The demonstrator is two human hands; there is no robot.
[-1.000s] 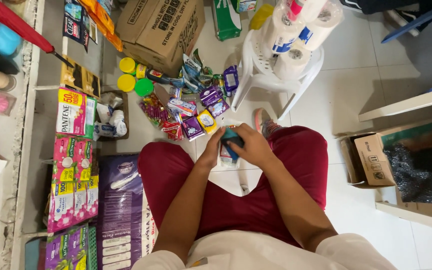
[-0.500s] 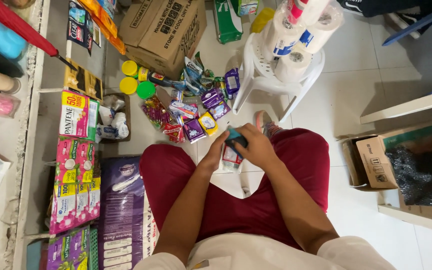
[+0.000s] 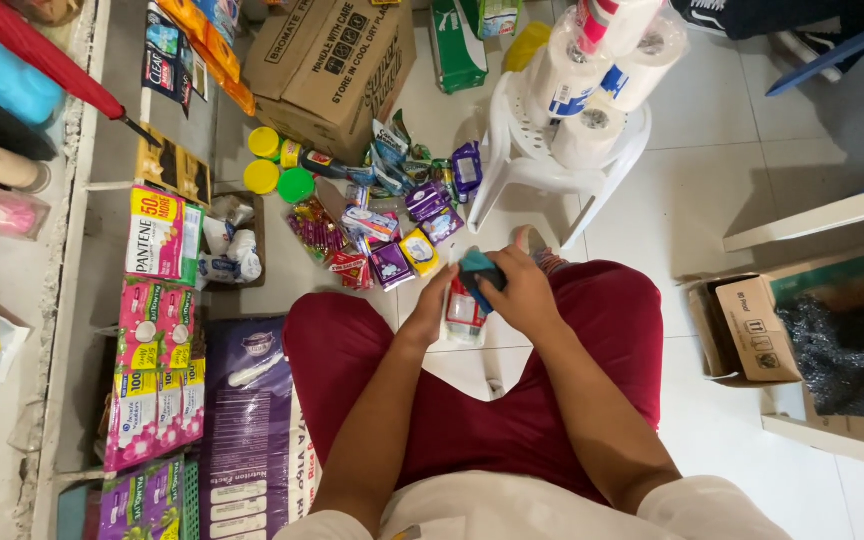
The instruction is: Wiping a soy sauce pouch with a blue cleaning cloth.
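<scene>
I sit with red-trousered knees apart above a white tiled floor. My right hand (image 3: 517, 292) is closed over a small teal packet (image 3: 479, 270), held between my knees. My left hand (image 3: 434, 300) pinches a red-and-white sachet strip (image 3: 463, 312) that hangs just under the teal packet. The two hands touch each other. In front of my knees a heap of small sachets and packets (image 3: 392, 235) in purple, yellow, red and blue lies on the floor.
A white plastic stool (image 3: 552, 165) carries toilet paper rolls (image 3: 592, 75). A brown carton (image 3: 332, 65) stands behind the heap, beside yellow and green lids (image 3: 277, 175). Pink and purple sachet cards (image 3: 157, 340) line a shelf at left. An open small box (image 3: 747, 330) sits at right.
Both hands have stayed between my knees. The teal packet has shifted a little in my right hand, and the sachet strip now hangs lower from my left.
</scene>
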